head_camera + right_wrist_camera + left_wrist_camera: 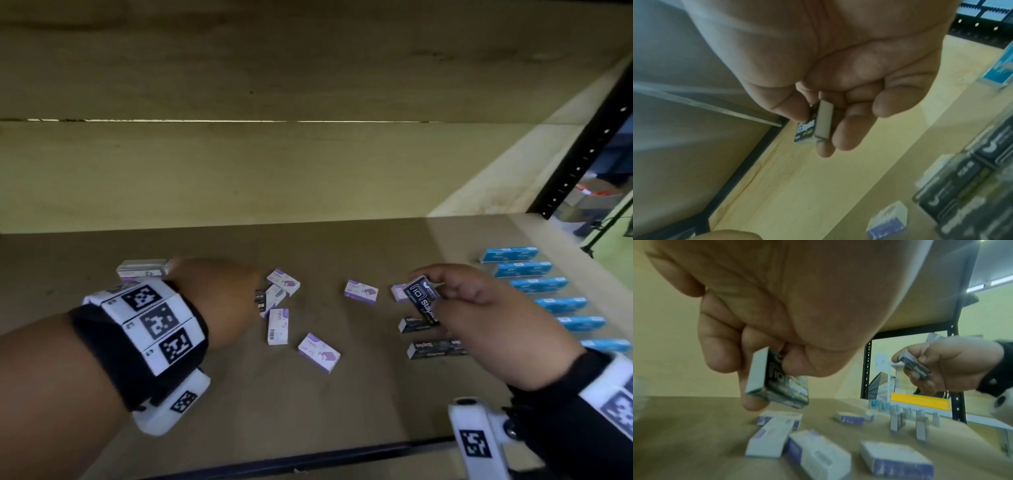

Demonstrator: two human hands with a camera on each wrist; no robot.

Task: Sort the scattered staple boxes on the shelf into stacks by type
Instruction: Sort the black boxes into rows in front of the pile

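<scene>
My left hand [774, 378] pinches a black staple box [795, 391] between thumb and fingers, lifted just above a cluster of purple-and-white staple boxes [278, 325]; in the head view only a sliver of that box [260, 304] shows past my knuckles. My right hand [445, 294] pinches a second black staple box [423, 299] in the air above two black boxes [436, 348] lying on the shelf. More purple boxes [361, 291] lie scattered mid-shelf. The right wrist view shows the held black box [818, 126] edge-on between thumb and fingers.
A row of several blue boxes [539, 284] runs along the right side of the brown shelf board [342, 411]. Clear plastic cases [142, 269] sit behind my left wrist. A black shelf upright [582, 154] stands at the far right, with a board overhead.
</scene>
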